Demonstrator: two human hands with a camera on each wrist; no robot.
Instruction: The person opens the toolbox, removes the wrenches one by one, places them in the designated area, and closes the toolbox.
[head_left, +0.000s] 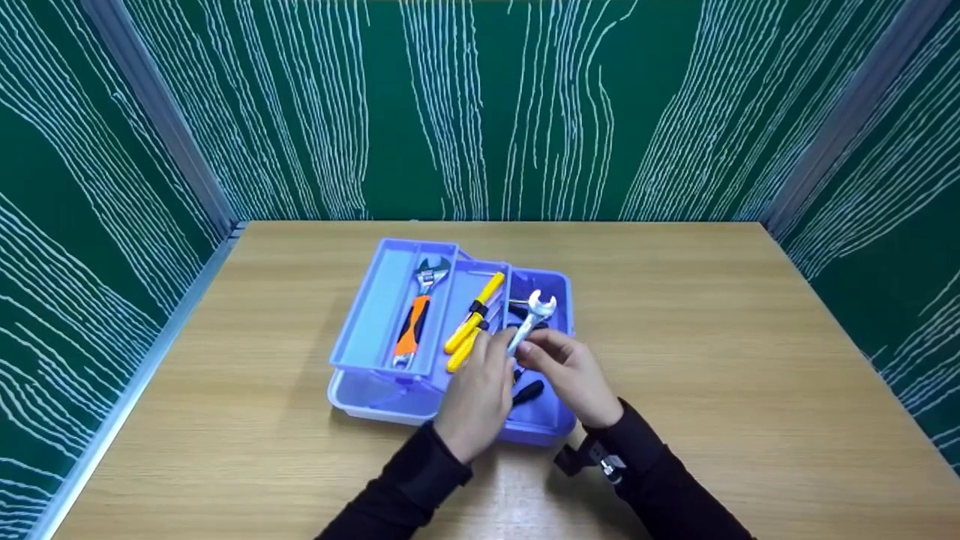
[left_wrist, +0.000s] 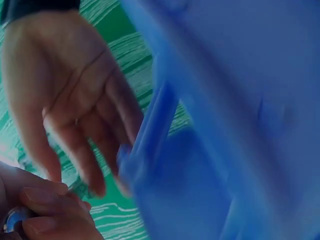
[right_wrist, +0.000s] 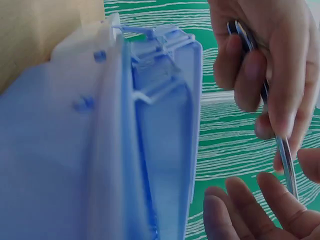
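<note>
A silver open-ended wrench (head_left: 534,319) stands tilted above the toolbox, its forked end uppermost. My left hand (head_left: 476,397) grips it, and the right wrist view shows curled fingers around the wrench (right_wrist: 286,157). My right hand (head_left: 577,375) is close by the wrench's shaft; its fingers look loosely extended in the left wrist view (left_wrist: 70,85). Whether its fingertips touch the metal, I cannot tell. Under both hands is a blue-purple plastic toolbox (head_left: 566,300) with stepped trays. Part of its near right compartment is hidden by the hands.
An orange-and-black adjustable wrench (head_left: 412,326) lies in the left tray (head_left: 382,300). Yellow-handled tools (head_left: 474,315) lie in the middle tray. A black handle (head_left: 529,392) shows in the bottom compartment. Green patterned panels (head_left: 495,112) enclose the wooden table (head_left: 712,337).
</note>
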